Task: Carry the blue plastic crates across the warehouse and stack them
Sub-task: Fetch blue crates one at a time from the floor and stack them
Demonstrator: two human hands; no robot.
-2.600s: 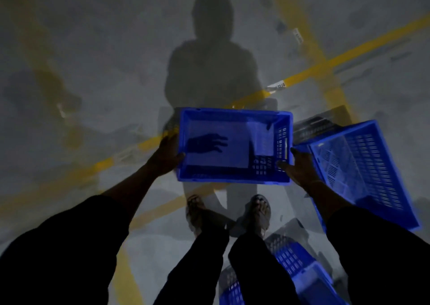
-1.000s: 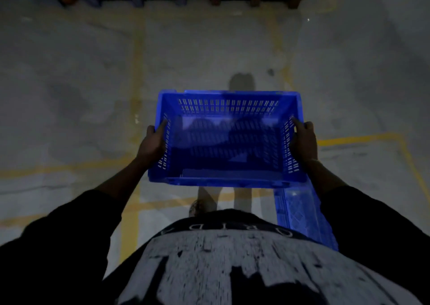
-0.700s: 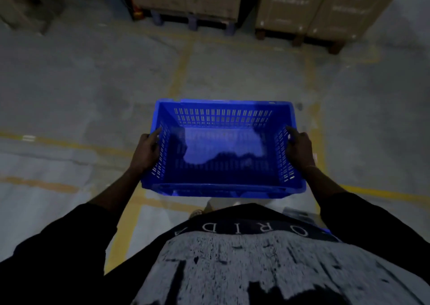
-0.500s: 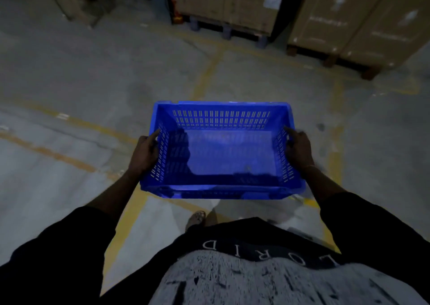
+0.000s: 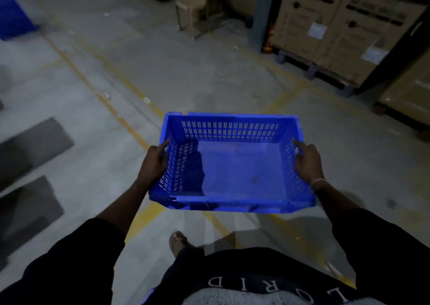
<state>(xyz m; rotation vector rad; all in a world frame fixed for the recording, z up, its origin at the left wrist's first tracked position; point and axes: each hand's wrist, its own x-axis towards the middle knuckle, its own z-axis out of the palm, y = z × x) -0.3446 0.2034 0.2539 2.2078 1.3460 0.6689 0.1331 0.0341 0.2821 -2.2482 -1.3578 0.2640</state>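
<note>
One blue crate (image 5: 232, 165) was mid-carry, empty and level at the person's front. The left hand (image 5: 153, 162) and right hand (image 5: 308, 162) each clasped a slotted side wall, forefingers along the rim. It was not yet stacked. At 10 o'clock a blurred blue shape (image 5: 14, 16) was perhaps the stack. Boxed pallets (image 5: 337, 30) stood at 1 o'clock; the floor (image 5: 162, 71) ahead looked clear.

Only readable text is on the person's dark shirt (image 5: 274, 288), below the gripped blue crate (image 5: 232, 165): pale capitals, upside down to the camera, showing "L O R I D". The cardboard boxes (image 5: 344, 25) far beyond the right hand (image 5: 307, 162) carry white labels and dark print, too blurry to read.
</note>
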